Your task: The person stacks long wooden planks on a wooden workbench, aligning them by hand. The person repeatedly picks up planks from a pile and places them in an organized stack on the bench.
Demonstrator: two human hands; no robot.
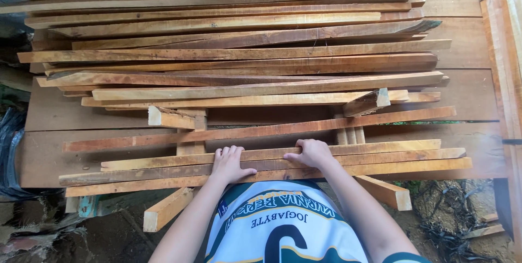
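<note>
Wooden slats (261,165) nearest worker: left hand (228,164) and right hand (311,153) rest flat, fingers spread (nothing lifted); big stack (239,51) untouched behind.

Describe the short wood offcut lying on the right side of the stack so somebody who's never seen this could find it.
Start at the big pile of long reddish-brown wooden slats on the plank table. Follow its near edge to the right, beyond the right hand resting on the front slats. The short pale wooden offcut sits there tilted, its square-cut end raised, the only stubby piece lying crooked on top of the long strips.
</note>
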